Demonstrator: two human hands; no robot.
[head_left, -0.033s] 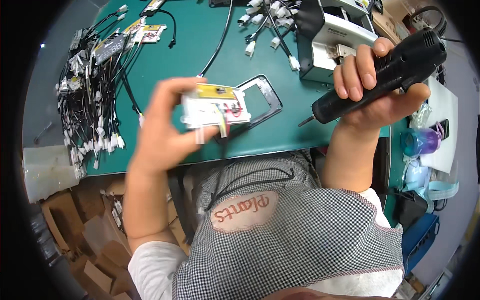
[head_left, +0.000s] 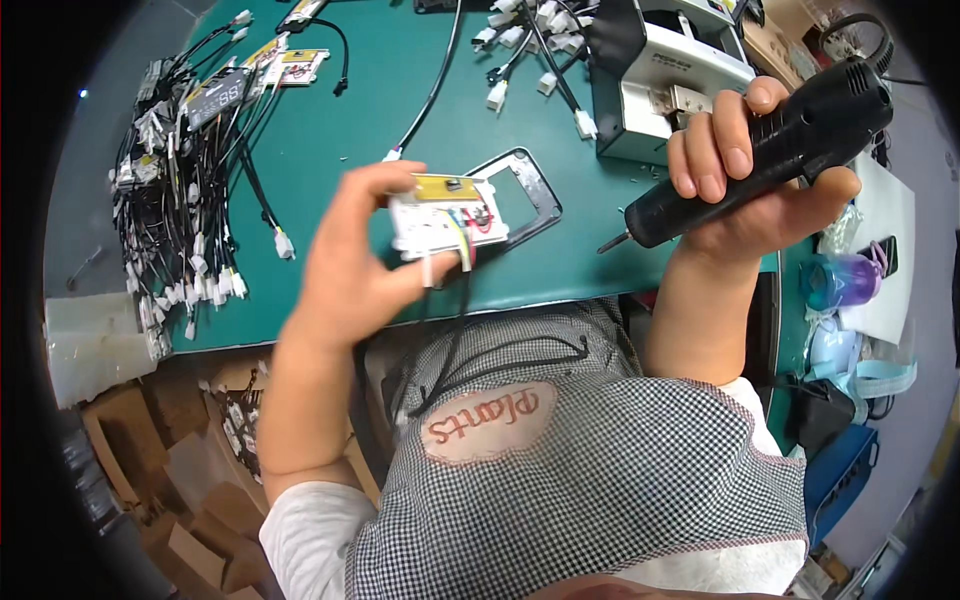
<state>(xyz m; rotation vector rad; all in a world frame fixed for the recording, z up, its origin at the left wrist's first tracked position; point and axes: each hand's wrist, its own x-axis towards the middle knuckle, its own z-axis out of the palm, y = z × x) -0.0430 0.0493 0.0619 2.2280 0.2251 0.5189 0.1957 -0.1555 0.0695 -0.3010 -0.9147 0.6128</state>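
Observation:
My left hand (head_left: 350,250) pinches a white circuit board module (head_left: 425,228) between thumb and fingers, above the near part of the table. The module has a yellow strip along its top, and thin coloured wires and dark cables hang from it. Just behind it lies a black rectangular frame (head_left: 545,205) with an opening, partly hidden by the board. On the right, my right hand (head_left: 735,185) is wrapped round a black electric screwdriver (head_left: 800,135). Its bit points down and left, over the table, apart from the frame.
A big bundle of black cables with white connectors (head_left: 180,220) covers the table's left side. More white connectors (head_left: 540,40) lie at the back. Beside them stands a black-and-white machine (head_left: 650,85), with small screws near it. A purple-blue bottle (head_left: 840,280) sits far right; cardboard boxes (head_left: 200,500) lie below left.
My left hand has shifted slightly to the right with the circuit board module. My right hand and the electric screwdriver stay in place.

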